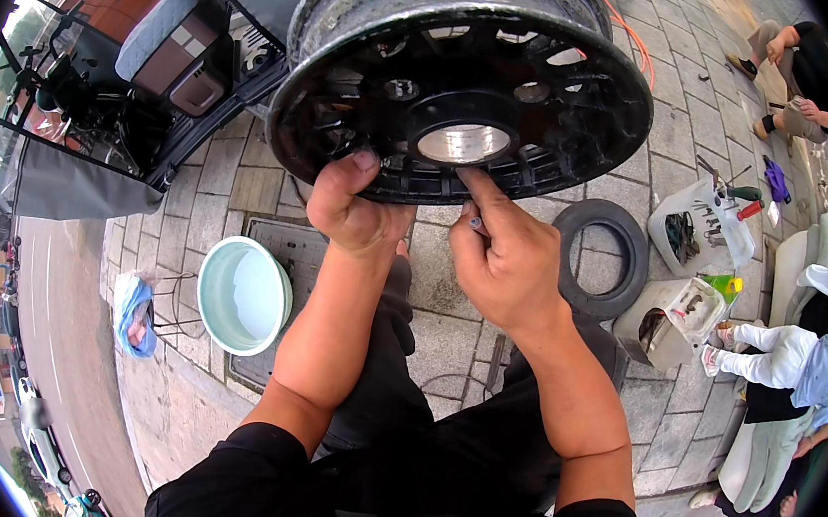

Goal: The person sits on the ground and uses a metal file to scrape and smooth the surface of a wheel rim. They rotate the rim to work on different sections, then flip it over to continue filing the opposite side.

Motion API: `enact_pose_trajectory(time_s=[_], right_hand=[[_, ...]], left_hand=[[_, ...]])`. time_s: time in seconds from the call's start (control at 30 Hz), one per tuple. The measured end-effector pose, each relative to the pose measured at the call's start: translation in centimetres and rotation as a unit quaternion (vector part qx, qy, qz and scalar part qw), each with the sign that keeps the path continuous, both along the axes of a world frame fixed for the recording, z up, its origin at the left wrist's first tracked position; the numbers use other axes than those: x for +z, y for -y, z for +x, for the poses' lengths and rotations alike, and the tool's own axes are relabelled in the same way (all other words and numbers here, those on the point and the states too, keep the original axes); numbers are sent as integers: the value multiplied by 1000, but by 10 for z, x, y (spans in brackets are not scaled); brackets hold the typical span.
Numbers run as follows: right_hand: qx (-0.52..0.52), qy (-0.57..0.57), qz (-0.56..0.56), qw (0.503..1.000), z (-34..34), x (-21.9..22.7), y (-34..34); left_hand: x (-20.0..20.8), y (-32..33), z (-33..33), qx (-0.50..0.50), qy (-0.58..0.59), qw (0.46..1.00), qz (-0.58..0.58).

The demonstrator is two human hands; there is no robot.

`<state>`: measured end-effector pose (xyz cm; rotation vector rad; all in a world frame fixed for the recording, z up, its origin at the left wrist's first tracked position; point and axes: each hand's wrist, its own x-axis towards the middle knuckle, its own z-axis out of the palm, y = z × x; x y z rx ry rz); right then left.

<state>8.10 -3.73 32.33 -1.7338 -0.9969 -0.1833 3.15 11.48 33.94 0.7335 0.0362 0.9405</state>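
A black wheel rim (350, 93) with a bright metal centre hole (464, 144) is held up in front of me, its spoked face tilted toward me. My left hand (357, 203) grips its near lower edge, thumb on the face and fingers hidden behind. At the same edge, my right hand (512, 253) stretches its index finger to just below the centre hole. The thumb and other fingers of that hand are curled together. A small bluish-grey bit shows between them, too small to name.
Below left stands a pale green basin (246, 297) of liquid on paving. A tyre (600, 259) lies to the right, near a white tool bin (702, 221) and a cut-open container (667, 323). A three-wheeled vehicle (93, 178) is at left. People sit at right.
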Motion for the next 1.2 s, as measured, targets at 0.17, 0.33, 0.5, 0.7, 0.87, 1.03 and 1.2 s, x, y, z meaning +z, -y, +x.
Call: enact_pose_trajectory(time_s=[0.17, 0.33, 0.5, 0.7, 0.87, 1.03, 1.2], right_hand=[[-1, 6, 31, 1000, 1, -2, -1], [6, 40, 42, 998, 3, -5, -1], [7, 69, 54, 996, 3, -3, -2], [-7, 101, 26, 994, 0, -7, -2], [-32, 95, 30, 995, -6, -2, -3], [-28, -26, 15, 999, -14, 7, 0], [-39, -31, -37, 998, -12, 10, 5]], left_hand=[[-1, 1, -1, -18, 32, 999, 9], [1, 1, 1, -27, 68, 997, -10], [2, 0, -1, -15, 62, 998, -8], [0, -6, -3, -27, 73, 997, 4], [-13, -18, -7, -47, 40, 997, -35], [-2, -7, -6, -57, 50, 997, 2], [0, 0, -1, -43, 36, 998, 28]])
